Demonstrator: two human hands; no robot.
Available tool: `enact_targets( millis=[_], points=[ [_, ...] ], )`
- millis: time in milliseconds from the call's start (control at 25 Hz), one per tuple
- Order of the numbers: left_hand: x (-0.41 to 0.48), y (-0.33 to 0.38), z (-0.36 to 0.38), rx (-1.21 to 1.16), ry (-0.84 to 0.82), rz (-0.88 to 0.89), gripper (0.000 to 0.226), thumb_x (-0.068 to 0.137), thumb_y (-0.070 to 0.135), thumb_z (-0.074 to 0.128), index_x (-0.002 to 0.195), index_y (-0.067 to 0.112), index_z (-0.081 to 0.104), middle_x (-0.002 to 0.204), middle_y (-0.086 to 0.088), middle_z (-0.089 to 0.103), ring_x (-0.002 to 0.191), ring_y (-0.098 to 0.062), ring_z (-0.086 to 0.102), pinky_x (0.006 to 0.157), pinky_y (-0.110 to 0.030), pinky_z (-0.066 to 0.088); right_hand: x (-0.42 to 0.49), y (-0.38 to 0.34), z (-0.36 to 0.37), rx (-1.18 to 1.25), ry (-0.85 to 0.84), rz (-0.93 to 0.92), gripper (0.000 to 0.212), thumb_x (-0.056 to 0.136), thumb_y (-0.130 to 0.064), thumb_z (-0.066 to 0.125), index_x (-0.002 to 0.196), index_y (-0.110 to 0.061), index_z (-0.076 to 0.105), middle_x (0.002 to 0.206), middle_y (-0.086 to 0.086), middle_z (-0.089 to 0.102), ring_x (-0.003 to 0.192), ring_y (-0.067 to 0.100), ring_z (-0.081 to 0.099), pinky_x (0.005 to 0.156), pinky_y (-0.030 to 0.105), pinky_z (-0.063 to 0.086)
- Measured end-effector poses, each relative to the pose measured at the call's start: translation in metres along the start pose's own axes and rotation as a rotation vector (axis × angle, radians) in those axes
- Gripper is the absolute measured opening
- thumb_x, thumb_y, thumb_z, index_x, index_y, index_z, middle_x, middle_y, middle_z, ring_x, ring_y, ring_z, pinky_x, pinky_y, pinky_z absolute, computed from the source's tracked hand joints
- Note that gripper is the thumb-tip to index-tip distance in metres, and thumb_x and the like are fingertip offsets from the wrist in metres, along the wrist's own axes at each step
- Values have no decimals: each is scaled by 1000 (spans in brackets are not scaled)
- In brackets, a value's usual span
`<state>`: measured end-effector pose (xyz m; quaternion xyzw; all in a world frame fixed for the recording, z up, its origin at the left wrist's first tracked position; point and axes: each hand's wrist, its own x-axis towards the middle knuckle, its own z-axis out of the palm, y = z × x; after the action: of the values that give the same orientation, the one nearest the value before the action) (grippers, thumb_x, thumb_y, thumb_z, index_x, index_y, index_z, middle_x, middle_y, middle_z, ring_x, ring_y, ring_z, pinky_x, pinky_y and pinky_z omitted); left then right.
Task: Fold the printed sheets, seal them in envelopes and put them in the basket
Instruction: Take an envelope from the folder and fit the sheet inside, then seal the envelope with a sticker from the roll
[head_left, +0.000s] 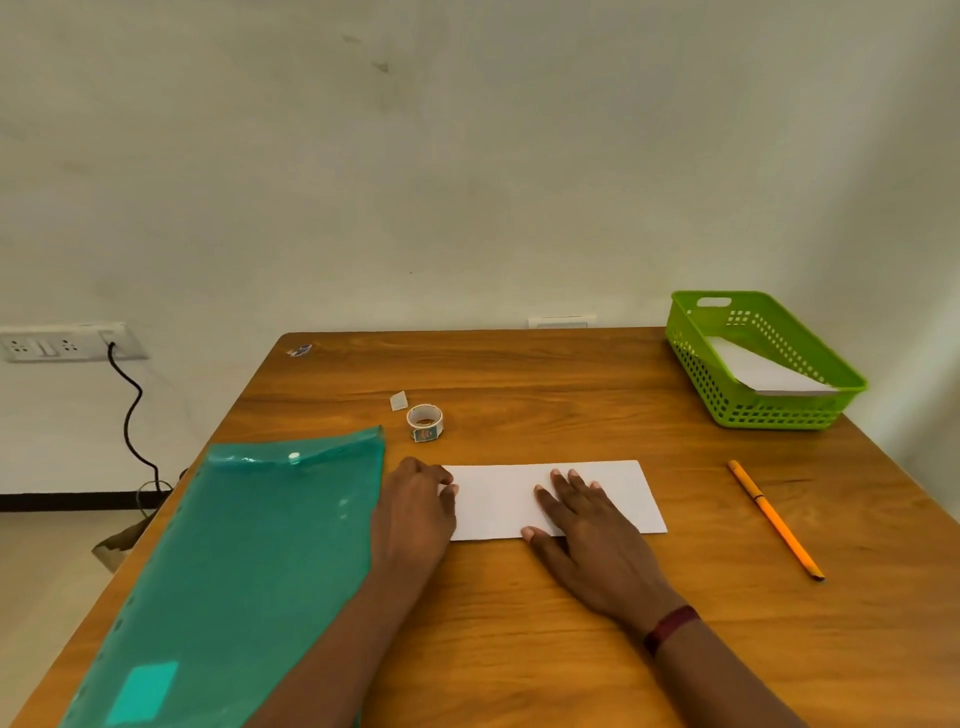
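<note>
Right hand (582, 512) lies flat, grip released, left hand (418, 501) seemingly pinches the folded sheet (636, 499); sweep firmly to sharpen creases.

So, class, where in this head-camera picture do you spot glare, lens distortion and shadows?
Head view: glare streaks on the teal folder by its snap; the wide-angle lens bows the table edges; light is soft and even, leaving only faint shadow under the right hand on the folded sheet and beside the pencil.
</note>
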<state>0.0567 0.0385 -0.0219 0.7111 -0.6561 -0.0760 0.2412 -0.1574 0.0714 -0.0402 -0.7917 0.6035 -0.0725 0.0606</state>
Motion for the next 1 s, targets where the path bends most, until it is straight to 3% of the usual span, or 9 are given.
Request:
enact_targets(
  millis=[120, 240, 360, 680, 1000],
  points=[
    [-14, 12, 10, 150, 3, 188, 34, 99, 27, 51, 132, 25, 59, 141, -1, 49, 131, -18, 39, 104, -33, 40, 3, -4, -3, -11, 46, 18, 70, 96, -61, 9, 153, -24, 21, 162, 2, 14, 150, 16, 4, 119, 33, -1],
    [-14, 26, 17, 175, -103, 292, 46, 103, 35, 35, 148, 28, 37, 159, -2, 28, 148, -22, 15, 121, -43, 17, 12, -13, -3, -25, 35, 34, 75, 91, -57, -2, 154, -22, 18, 163, 4, 11, 151, 19, 3, 119, 40, -2],
    [-10, 27, 28, 193, -248, 310, 54, 104, 42, 22, 155, 28, 11, 165, -5, 3, 151, -25, -5, 122, -46, -1, 16, -21, 1, -26, 5, 42, 77, 88, -56, -7, 155, -22, 8, 163, 6, 3, 151, 21, -2, 118, 41, -5],
    [-10, 16, 38, 284, -321, 308, 65, 96, 54, -1, 155, 27, -9, 163, -2, -17, 149, -23, -18, 121, -46, -6, 17, -3, 10, -67, -20, 150, 87, 77, -72, -16, 154, -30, -9, 162, 3, -17, 148, 26, -16, 121, 45, -6],
    [-9, 18, 37, 262, -356, 284, 61, 102, 52, 13, 154, 31, -9, 162, 1, -19, 148, -21, -20, 120, -45, -9, 18, 19, 9, -68, -31, 203, 95, 69, -80, -24, 152, -34, -15, 160, 2, -21, 147, 27, -20, 121, 47, -6]
  ],
)
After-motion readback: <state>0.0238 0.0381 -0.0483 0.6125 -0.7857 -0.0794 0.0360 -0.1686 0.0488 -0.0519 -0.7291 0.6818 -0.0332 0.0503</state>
